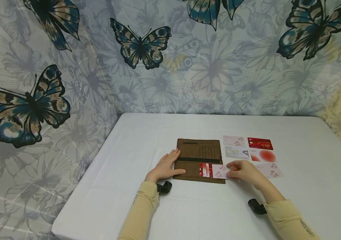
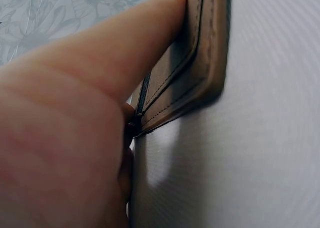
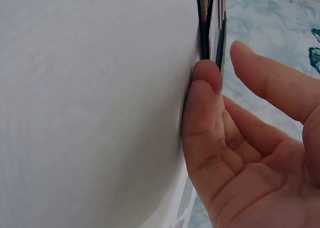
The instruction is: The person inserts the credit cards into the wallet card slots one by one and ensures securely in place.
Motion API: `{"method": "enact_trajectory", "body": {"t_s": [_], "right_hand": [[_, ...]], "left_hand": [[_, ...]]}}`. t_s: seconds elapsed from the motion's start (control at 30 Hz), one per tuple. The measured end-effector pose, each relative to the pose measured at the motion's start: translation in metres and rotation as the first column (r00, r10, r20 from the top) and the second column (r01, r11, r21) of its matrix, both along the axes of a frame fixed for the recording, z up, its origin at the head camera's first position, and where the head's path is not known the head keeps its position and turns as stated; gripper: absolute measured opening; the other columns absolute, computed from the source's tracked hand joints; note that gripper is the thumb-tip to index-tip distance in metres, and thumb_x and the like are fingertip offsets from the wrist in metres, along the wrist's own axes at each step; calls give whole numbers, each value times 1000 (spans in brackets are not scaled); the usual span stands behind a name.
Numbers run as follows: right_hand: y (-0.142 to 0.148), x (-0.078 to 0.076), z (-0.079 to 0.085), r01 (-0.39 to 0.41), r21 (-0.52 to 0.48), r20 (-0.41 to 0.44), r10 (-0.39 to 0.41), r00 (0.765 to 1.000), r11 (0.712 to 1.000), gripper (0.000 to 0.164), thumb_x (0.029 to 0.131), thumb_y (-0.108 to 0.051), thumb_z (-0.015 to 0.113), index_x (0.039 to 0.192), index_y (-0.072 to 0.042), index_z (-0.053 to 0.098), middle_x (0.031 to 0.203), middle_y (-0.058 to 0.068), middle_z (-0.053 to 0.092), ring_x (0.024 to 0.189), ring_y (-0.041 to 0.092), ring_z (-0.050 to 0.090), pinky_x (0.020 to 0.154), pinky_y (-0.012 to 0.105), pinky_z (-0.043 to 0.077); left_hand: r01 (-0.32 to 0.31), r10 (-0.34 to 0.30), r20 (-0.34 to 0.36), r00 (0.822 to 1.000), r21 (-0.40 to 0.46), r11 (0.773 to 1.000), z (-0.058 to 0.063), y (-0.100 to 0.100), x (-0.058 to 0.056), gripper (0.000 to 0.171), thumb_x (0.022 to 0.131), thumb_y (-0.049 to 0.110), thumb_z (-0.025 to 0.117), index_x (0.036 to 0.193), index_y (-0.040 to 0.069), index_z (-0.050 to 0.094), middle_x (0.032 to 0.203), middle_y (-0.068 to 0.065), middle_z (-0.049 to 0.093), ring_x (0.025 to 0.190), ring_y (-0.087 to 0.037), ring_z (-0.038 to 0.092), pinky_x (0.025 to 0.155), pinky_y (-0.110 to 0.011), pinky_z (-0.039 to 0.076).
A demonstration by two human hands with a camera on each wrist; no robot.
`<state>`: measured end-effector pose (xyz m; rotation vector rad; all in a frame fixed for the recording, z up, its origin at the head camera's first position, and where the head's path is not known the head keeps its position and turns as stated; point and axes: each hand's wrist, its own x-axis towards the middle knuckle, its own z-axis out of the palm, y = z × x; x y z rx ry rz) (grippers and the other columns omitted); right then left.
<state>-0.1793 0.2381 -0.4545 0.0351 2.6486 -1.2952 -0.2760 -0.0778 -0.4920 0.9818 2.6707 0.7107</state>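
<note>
A brown bifold wallet (image 1: 200,150) lies spread on the table, card slots on its upper half. My left hand (image 1: 165,166) rests on its left edge, fingers extended and thumb on the lower half; the left wrist view shows that thumb pressing the stitched leather (image 2: 172,82). On the lower half lies a red-and-white striped piece (image 1: 205,170), next to a pale pink floral card (image 1: 219,171) that reaches the wallet's right edge. My right hand (image 1: 244,171) touches the pink card's right end with its fingertips. In the right wrist view, the thumb (image 3: 270,77) stands apart from the fingers.
Right of the wallet lie a pink card (image 1: 233,141), a red VIP card (image 1: 260,143), a silvery VIP card (image 1: 236,152), a card with a red circle (image 1: 267,155) and another pink card (image 1: 269,170). White cloth covers the table (image 1: 146,133); butterfly-patterned fabric hangs behind.
</note>
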Motion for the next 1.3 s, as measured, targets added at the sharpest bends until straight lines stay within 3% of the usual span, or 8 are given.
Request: {"method": "enact_trajectory", "body": {"t_s": [0.27,0.8,1.3], "right_hand": [[0,5,1,-24,11,24,23,999,1000,33,80,-15,73,104,5,66,72,4,56,65,17,52,56,28,46],[-10,6,8,-76,-17,-6,76,997,997,32,82,-11,70,106,9,61,80,6,60,68,18,55,61,31,50],[-22,3,12,-83,41,-18,84,996,996,30,82,-7,69,105,9,61,78,4,56,72,18,50,61,29,44]], "left_hand": [[1,-1,7,1000,5,1000,-1,0,0,90,85,53,59,149,10,12,154,-3,7,139,-13,2,111,-34,1],[2,-2,18,1000,2,1000,10,1,6,90,86,50,60,149,6,14,154,-6,8,139,-17,5,111,-37,3],[2,-2,14,1000,0,1000,11,1,7,88,86,49,60,149,6,14,154,-7,9,139,-18,5,111,-38,3]]}}
